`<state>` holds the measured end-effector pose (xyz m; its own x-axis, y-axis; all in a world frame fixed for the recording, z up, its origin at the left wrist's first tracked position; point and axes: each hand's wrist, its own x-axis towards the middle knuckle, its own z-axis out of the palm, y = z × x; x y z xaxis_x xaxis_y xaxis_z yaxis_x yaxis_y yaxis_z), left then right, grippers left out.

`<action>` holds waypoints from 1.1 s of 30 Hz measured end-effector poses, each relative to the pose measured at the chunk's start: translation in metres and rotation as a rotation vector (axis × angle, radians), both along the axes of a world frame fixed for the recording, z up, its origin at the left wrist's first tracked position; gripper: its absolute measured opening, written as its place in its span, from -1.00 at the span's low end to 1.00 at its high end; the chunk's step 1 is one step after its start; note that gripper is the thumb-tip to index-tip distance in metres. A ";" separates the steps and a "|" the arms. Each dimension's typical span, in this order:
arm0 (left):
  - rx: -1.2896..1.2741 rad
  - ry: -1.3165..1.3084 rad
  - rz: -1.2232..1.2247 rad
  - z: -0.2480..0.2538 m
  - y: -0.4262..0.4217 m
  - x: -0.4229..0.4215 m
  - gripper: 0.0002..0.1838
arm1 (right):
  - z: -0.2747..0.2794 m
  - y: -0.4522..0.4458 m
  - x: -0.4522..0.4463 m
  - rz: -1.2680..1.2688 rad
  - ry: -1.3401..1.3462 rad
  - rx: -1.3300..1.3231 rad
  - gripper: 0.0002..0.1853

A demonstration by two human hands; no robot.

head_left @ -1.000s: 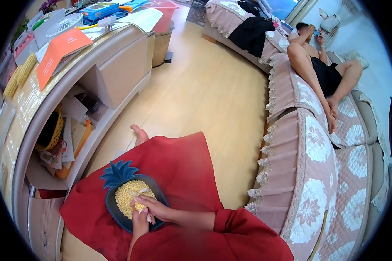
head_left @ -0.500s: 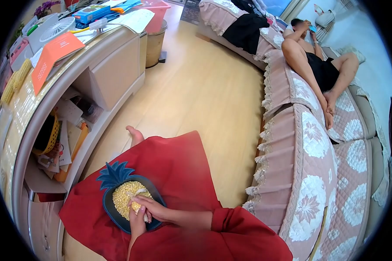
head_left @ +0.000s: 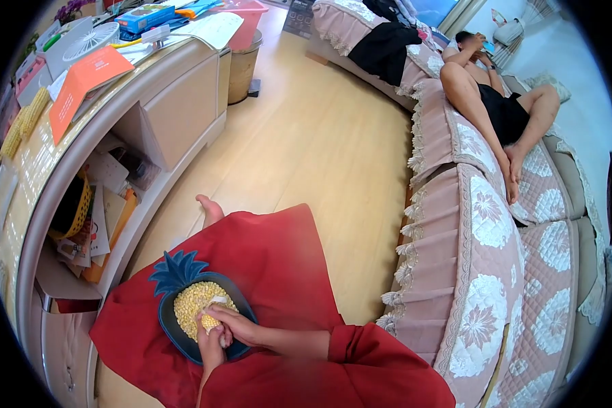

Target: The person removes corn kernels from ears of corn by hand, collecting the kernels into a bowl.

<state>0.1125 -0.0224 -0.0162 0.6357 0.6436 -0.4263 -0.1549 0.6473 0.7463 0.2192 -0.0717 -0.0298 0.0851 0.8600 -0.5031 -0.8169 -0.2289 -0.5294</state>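
Grip: two-handed. Left hand [head_left: 213, 348] and right hand [head_left: 243, 330] are closed together around one cob [head_left: 211, 321], narrow, fingers overlapping; exact finger contact partly hidden. Cob sits tilted inside the grip, over the near part of the bowl [head_left: 165, 318]. Yellow rows show between the hands; a pale, apparently stripped part points out beyond them.

Directly below and just beyond the grip: loose kernels [head_left: 194, 304], a broad heap inside the bowl. Bowl rests on red cloth [head_left: 275, 251], its leaf-shaped end on the far left side from the grip.

Progress (judged): a good share is off and in the bowl; the held cob looks part done, rows left where yellow shows. Well apart, far left of the grip, more cobs [head_left: 34, 113] lie on the surface [head_left: 37, 187], kernels on, apparently unworked. Hidden side of the held cob: cannot tell.
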 end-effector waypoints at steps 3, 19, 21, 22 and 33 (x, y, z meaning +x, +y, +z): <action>0.112 0.190 0.092 0.004 -0.009 0.005 -0.46 | 0.007 -0.002 0.001 0.029 -0.104 -0.012 -0.61; 0.186 0.067 -0.186 0.004 -0.007 -0.006 -0.43 | 0.040 0.000 0.012 -0.037 0.038 -0.008 -0.54; 0.214 0.098 -0.180 -0.004 -0.006 -0.008 -0.41 | 0.033 -0.002 0.012 -0.027 0.062 0.060 -0.57; 0.191 0.079 -0.176 -0.006 -0.005 -0.008 -0.41 | 0.030 -0.004 0.011 -0.022 0.075 0.094 -0.59; -0.114 -0.110 0.004 0.008 0.000 0.001 -0.33 | 0.024 -0.001 0.004 -0.064 -0.021 0.000 -0.55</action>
